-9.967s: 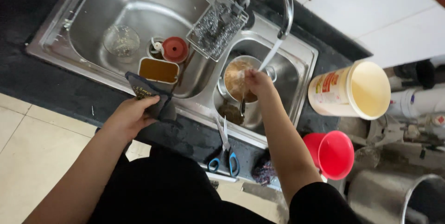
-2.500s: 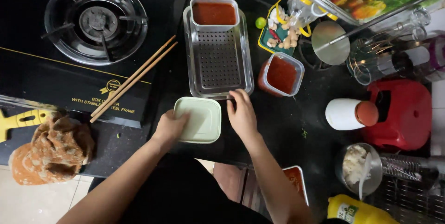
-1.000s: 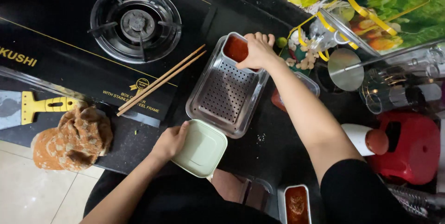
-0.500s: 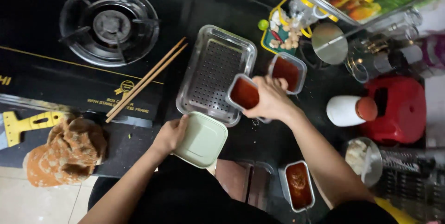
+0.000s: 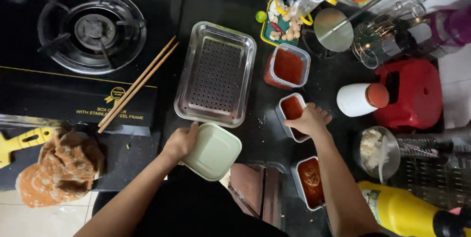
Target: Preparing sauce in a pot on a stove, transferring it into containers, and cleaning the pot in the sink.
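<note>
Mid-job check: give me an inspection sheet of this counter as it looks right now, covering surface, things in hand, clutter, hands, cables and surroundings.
Surface: dark counter, small crumbs beside the tray.
Things in hand: pale green lid; small steel container of red sauce, standing on the counter.
Clutter: perforated steel tray, plastic tub of red sauce, second steel sauce container at the counter edge, wooden chopsticks, orange cloth, bowl with spoon, white jar with brown cap, yellow bottle.
Hands: left hand grips the lid's edge; right hand rests on the small steel container.
Cables: nothing seen.
Surroundings: gas stove, red stool.
</note>
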